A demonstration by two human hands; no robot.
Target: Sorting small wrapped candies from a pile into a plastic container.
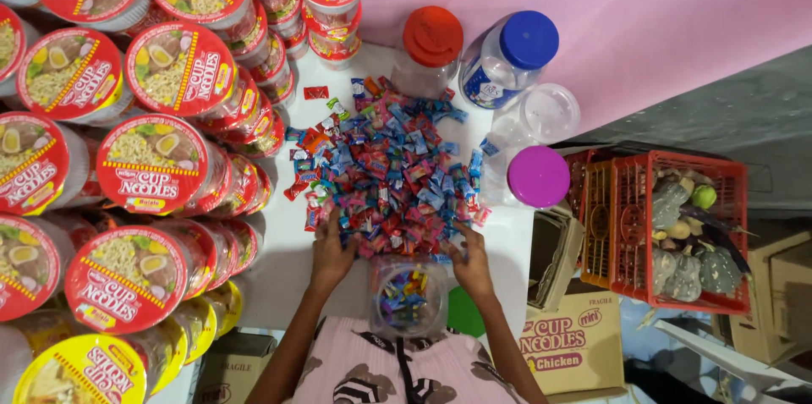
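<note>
Clear jar [408, 296] bottom centre — both hands, left hand [330, 253] and right hand [470, 264], spread flat, gripping nothing, on candy pile [385, 171] — light, slippery wrappers, likely best scooped from the edges.

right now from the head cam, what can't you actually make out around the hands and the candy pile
- Left hand and right hand: fingertips buried in the candy pile, so any grip is hidden.
- Clear jar: lower part hidden against the person's chest; how full it is stays unclear.
- Green lid: mostly covered by the right forearm.
- Single candies: too small to tell kinds apart.
- Red crate: contents blurred.
</note>
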